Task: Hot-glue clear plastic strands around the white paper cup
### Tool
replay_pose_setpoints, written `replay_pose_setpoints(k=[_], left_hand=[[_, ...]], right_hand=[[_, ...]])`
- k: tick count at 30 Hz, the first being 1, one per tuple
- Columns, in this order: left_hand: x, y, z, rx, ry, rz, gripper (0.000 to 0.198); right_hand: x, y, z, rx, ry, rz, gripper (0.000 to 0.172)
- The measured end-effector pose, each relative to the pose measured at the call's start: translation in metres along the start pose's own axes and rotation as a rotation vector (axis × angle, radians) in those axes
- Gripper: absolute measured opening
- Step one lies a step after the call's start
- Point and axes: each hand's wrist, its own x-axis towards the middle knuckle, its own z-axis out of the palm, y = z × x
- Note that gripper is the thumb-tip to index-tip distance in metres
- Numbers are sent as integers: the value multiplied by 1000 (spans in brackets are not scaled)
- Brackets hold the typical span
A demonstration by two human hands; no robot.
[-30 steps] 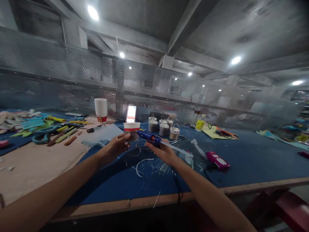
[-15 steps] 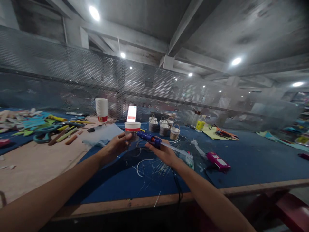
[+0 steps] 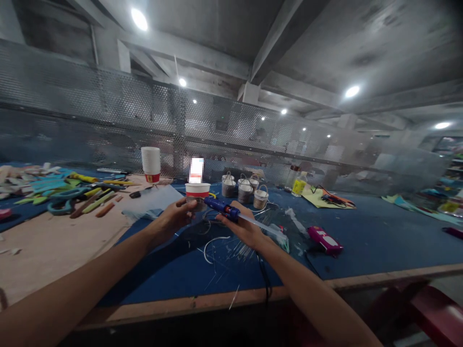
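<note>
My left hand [image 3: 175, 215] is closed around the lower part of a red-and-white paper cup [image 3: 197, 191], which is upright above the table. In my right hand [image 3: 246, 229] is a blue hot glue gun [image 3: 221, 207], its nozzle pointing left at the side of the cup. Whether the nozzle touches the cup, I cannot tell. A long translucent glue stick [image 3: 260, 224] sticks out of the gun's back end. Beyond my hands stand several small buckets with handles [image 3: 245, 193]. Thin strands and a curved white strip [image 3: 208, 250] lie on the blue tabletop [image 3: 173, 274] below.
A stack of paper cups [image 3: 150, 164] stands back left, near scissors [image 3: 62, 206] and clay-like sticks. A lit screen [image 3: 196, 169] is behind the held cup. On the right are a magenta device [image 3: 324, 240], a yellow-labelled bottle [image 3: 299, 185] and yellow paper [image 3: 318, 198]. A perforated metal screen [image 3: 224, 120] borders the back.
The view has shifted very slightly, so the table items sit a little further left. Both hands keep their hold on the cup and glue gun, almost still.
</note>
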Motion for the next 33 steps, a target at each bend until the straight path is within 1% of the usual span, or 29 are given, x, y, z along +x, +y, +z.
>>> replay_pose_setpoints(k=[2, 6, 12, 19, 25, 33], left_hand=[[0, 0, 0, 9, 2, -1, 26], [0, -1, -1, 22, -1, -10, 31], [2, -2, -4, 36, -19, 8, 33], [-2, 1, -1, 33, -24, 3, 46], [-2, 1, -1, 40, -39, 23, 40], [-1, 2, -2, 42, -78, 22, 47]], right_hand=[[0, 1, 0, -13, 4, -3, 39], [0, 2, 1, -14, 8, -21, 37], [0, 1, 1, -46, 12, -1, 36], [-1, 2, 0, -47, 37, -47, 33], [0, 6, 2, -54, 56, -74, 30], [-1, 6, 1, -49, 69, -58, 31]])
